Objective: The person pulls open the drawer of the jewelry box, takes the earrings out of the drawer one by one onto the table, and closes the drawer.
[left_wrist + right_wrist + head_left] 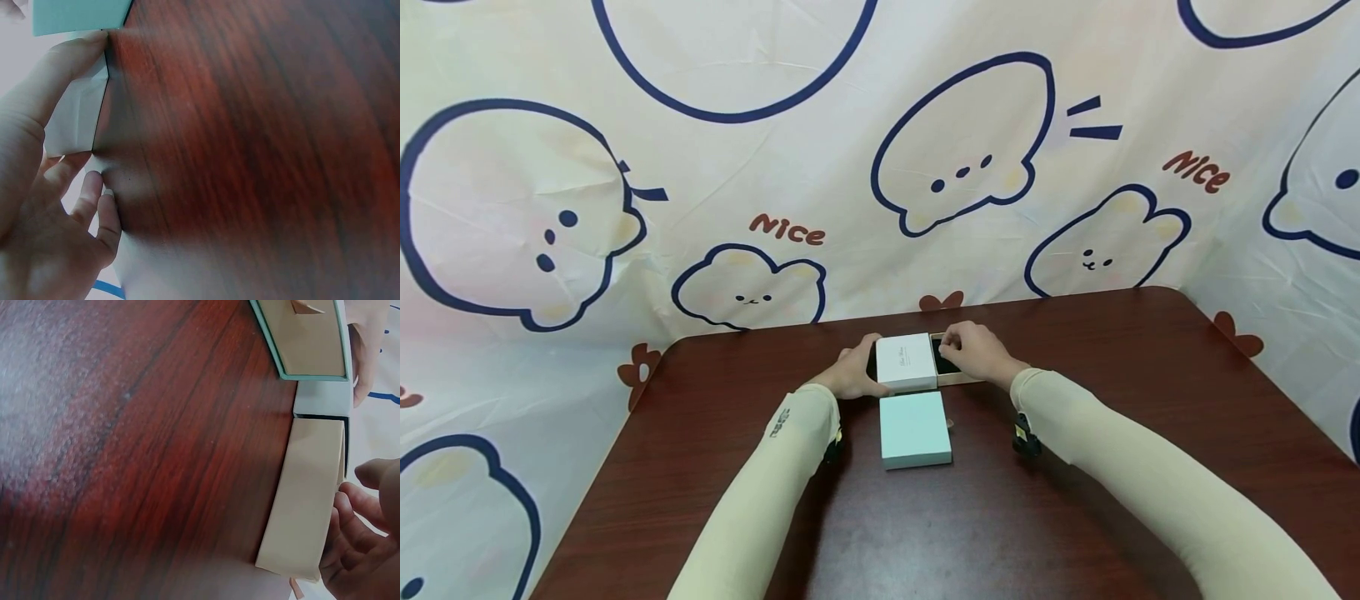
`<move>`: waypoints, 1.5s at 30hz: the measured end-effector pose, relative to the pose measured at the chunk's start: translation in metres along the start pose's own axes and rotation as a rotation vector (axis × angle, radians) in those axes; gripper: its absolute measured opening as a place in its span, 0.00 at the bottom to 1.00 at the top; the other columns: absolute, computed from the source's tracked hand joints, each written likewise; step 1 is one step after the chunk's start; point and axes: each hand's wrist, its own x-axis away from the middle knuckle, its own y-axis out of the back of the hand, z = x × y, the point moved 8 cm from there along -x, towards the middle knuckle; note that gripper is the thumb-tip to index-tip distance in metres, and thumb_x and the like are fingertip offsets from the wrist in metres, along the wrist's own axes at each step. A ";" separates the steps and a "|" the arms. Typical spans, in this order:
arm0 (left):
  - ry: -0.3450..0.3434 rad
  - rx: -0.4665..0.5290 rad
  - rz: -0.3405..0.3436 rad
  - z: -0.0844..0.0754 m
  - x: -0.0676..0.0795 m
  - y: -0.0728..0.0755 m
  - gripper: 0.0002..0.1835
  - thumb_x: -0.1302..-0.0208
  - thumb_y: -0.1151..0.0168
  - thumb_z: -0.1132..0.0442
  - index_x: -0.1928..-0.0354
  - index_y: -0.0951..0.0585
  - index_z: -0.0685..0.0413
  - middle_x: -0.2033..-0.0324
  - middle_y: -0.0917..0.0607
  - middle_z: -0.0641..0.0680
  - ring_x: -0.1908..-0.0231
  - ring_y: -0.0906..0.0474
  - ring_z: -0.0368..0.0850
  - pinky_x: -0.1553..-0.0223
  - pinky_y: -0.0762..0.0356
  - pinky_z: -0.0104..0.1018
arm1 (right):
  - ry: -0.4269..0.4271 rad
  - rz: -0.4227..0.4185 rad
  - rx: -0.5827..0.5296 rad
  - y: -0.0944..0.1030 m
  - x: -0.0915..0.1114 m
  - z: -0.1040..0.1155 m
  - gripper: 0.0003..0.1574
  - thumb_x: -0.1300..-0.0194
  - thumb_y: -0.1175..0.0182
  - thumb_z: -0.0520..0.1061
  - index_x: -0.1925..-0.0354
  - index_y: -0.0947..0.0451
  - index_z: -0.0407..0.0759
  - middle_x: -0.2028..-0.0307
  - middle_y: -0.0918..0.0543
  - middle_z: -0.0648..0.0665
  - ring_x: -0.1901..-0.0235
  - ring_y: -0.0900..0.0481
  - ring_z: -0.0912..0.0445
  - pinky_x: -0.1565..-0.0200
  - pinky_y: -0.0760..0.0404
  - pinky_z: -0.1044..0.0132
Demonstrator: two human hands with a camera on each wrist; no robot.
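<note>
A small white sliding box (907, 362) with faint lettering on its lid lies near the table's back edge. My left hand (854, 372) grips its left end, thumb along the near side and fingers towards the far side. From the box's right end a beige inner tray (304, 494) with a dark lining sticks out. Over this tray my right hand (976, 352) bends its fingers, the tips at the tray's upper edge. Whether anything small is between them cannot be seen. A pale turquoise box (914, 427) lies just in front of the white one.
The dark reddish-brown wooden table (1000, 517) reaches to a printed cloth backdrop (820, 167) behind and at the sides. In the right wrist view, a small ribbon tab (306, 307) shows on the beige side of the turquoise box.
</note>
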 end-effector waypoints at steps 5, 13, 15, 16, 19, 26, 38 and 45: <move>-0.004 0.003 -0.002 0.000 0.000 0.000 0.55 0.41 0.25 0.56 0.21 0.52 0.51 0.32 0.31 0.62 0.29 0.43 0.62 0.32 0.37 0.56 | -0.018 0.003 0.043 -0.003 -0.001 -0.001 0.10 0.28 0.41 0.45 0.57 0.16 0.41 0.72 0.17 0.47 0.75 0.26 0.56 0.70 0.29 0.64; -0.008 0.007 -0.002 0.000 0.000 0.000 0.55 0.41 0.25 0.56 0.21 0.52 0.51 0.32 0.31 0.62 0.30 0.43 0.62 0.33 0.36 0.56 | -0.027 0.012 0.087 -0.005 -0.002 -0.001 0.10 0.30 0.38 0.45 0.57 0.16 0.40 0.69 0.16 0.46 0.73 0.23 0.55 0.69 0.27 0.64; -0.005 0.009 -0.001 0.000 0.000 -0.001 0.55 0.41 0.25 0.56 0.21 0.52 0.51 0.32 0.31 0.62 0.30 0.43 0.62 0.33 0.36 0.56 | -0.034 0.018 0.093 -0.006 -0.002 -0.001 0.10 0.30 0.38 0.45 0.56 0.16 0.40 0.69 0.16 0.46 0.72 0.23 0.56 0.68 0.27 0.65; -0.003 0.009 -0.001 0.000 0.000 -0.001 0.55 0.41 0.25 0.56 0.20 0.52 0.51 0.32 0.31 0.62 0.30 0.43 0.62 0.33 0.36 0.56 | -0.036 0.020 0.097 -0.007 -0.002 -0.001 0.10 0.30 0.38 0.45 0.56 0.16 0.40 0.69 0.16 0.46 0.72 0.23 0.56 0.68 0.27 0.65; 0.002 0.011 0.001 0.001 -0.001 -0.002 0.56 0.41 0.25 0.56 0.20 0.53 0.50 0.32 0.32 0.62 0.29 0.44 0.62 0.32 0.37 0.56 | -0.039 0.022 0.107 -0.007 -0.003 -0.001 0.11 0.31 0.37 0.45 0.56 0.16 0.40 0.67 0.15 0.46 0.72 0.22 0.56 0.67 0.26 0.64; -0.001 0.022 -0.002 0.001 0.000 -0.001 0.55 0.41 0.25 0.57 0.21 0.52 0.50 0.32 0.31 0.61 0.30 0.44 0.62 0.32 0.37 0.56 | -0.046 0.025 0.146 -0.008 -0.006 -0.002 0.11 0.31 0.38 0.44 0.55 0.15 0.39 0.62 0.13 0.44 0.68 0.20 0.55 0.63 0.21 0.60; 0.001 0.020 -0.001 0.000 0.000 -0.001 0.55 0.41 0.25 0.56 0.20 0.52 0.49 0.32 0.31 0.62 0.29 0.44 0.62 0.33 0.37 0.56 | -0.074 0.015 0.214 -0.009 -0.008 -0.001 0.09 0.30 0.38 0.43 0.55 0.15 0.42 0.60 0.13 0.44 0.64 0.18 0.54 0.60 0.20 0.57; 0.000 0.012 -0.005 0.000 0.000 -0.001 0.55 0.41 0.25 0.56 0.21 0.52 0.50 0.32 0.31 0.62 0.29 0.43 0.62 0.33 0.36 0.57 | -0.070 0.007 0.228 -0.008 -0.007 0.001 0.08 0.30 0.38 0.43 0.57 0.15 0.42 0.61 0.13 0.45 0.65 0.19 0.54 0.61 0.20 0.57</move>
